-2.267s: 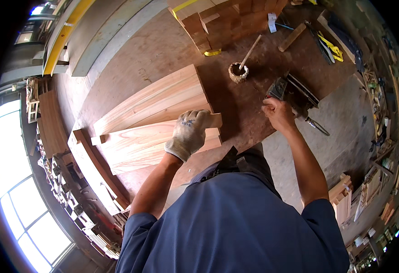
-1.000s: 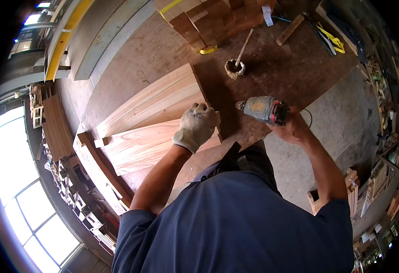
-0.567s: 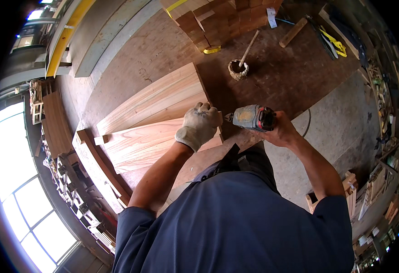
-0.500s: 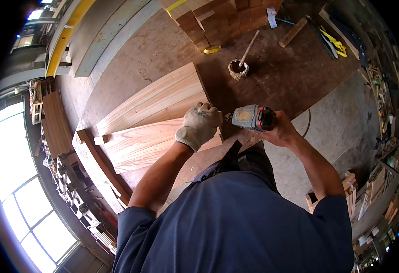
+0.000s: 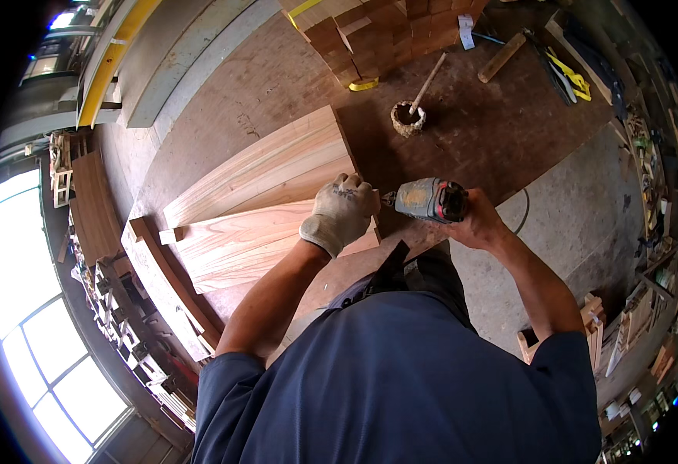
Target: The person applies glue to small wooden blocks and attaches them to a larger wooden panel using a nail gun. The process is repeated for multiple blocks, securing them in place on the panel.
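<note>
In my bare right hand (image 5: pixel 474 220) is a grey and red power drill (image 5: pixel 422 199), its chuck and tip pointing left. My left hand (image 5: pixel 340 213), in a pale work glove, closes over the right end of a wooden strip (image 5: pixel 170 236) lying across pale wooden boards (image 5: pixel 238 255). The drill tip is right beside that end; whether it touches the wood I cannot tell. Glove and fingers hide most of the strip's end. Farther away, another set of long boards (image 5: pixel 262 162) lies flat, side by side.
A crusted pot (image 5: pixel 408 120) with a stick (image 5: pixel 429 83) stands beyond the drill. Stacked wood blocks (image 5: pixel 389 46) rise at the back. A loose wood piece (image 5: pixel 501 58) and a yellow-handled tool (image 5: pixel 569 76) lie at far right. A dark beam (image 5: pixel 173 282) sits at left.
The scene has shifted very slightly in view. Both hands and the drill keep nearly the same position at the wood's end.
</note>
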The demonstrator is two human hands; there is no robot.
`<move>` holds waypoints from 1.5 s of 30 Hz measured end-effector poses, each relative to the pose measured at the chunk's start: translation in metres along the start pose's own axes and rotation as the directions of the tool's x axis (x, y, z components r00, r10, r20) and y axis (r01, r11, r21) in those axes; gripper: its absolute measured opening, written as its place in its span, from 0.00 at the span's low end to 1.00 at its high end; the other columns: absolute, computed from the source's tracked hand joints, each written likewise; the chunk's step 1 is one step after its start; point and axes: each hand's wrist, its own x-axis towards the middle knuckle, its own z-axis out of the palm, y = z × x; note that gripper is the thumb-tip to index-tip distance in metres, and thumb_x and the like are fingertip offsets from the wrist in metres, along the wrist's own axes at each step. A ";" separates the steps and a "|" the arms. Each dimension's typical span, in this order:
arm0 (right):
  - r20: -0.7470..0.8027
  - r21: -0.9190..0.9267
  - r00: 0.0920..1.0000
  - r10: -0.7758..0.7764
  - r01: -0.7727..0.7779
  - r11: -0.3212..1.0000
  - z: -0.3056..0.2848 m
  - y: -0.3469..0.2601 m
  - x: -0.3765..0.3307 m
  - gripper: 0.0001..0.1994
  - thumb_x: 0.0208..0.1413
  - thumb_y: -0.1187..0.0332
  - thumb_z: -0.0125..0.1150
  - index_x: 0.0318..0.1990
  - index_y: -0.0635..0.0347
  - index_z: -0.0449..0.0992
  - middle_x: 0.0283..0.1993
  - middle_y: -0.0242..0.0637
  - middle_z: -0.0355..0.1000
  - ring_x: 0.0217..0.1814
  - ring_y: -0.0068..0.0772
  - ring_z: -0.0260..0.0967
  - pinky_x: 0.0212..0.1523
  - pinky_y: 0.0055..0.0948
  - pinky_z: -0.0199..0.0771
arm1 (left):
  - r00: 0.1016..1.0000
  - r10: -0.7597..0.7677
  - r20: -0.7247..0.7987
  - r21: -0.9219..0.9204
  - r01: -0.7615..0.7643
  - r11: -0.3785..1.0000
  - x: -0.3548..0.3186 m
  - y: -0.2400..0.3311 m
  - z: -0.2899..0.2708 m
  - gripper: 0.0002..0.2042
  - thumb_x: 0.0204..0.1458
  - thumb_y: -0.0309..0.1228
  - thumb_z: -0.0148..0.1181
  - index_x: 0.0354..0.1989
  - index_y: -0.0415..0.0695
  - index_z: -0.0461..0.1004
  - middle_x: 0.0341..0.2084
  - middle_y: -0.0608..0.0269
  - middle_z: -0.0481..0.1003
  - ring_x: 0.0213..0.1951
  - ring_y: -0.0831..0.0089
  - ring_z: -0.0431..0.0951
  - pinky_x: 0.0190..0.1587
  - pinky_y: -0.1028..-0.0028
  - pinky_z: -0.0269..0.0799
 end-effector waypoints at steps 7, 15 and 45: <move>0.068 0.008 0.996 0.060 -0.061 0.998 -0.006 -0.007 0.002 0.19 0.55 0.69 0.75 0.53 0.61 0.81 0.49 0.45 0.83 0.53 0.41 0.83 0.53 0.35 0.84 | 1.000 -0.020 0.017 -0.012 0.020 1.000 0.001 -0.002 0.004 0.19 0.44 0.33 0.72 0.45 0.42 0.79 0.42 0.51 0.78 0.49 0.51 0.78 0.48 0.55 0.80; 0.030 0.044 0.984 0.176 -0.177 0.983 -0.016 -0.027 -0.002 0.18 0.55 0.69 0.75 0.53 0.61 0.81 0.48 0.46 0.84 0.52 0.41 0.83 0.53 0.35 0.83 | 1.000 -0.023 0.018 -0.007 0.023 1.000 -0.004 -0.005 0.005 0.17 0.46 0.33 0.70 0.45 0.43 0.79 0.43 0.52 0.78 0.51 0.52 0.77 0.50 0.56 0.79; 0.497 -0.574 0.741 0.452 -0.110 0.811 0.052 -0.223 0.209 0.19 0.54 0.60 0.74 0.41 0.71 0.81 0.21 0.37 0.75 0.16 0.27 0.73 0.21 0.31 0.74 | 0.984 -0.160 -0.082 0.042 0.164 0.986 0.000 0.010 0.042 0.18 0.67 0.37 0.48 0.60 0.43 0.74 0.53 0.52 0.77 0.56 0.54 0.75 0.61 0.53 0.67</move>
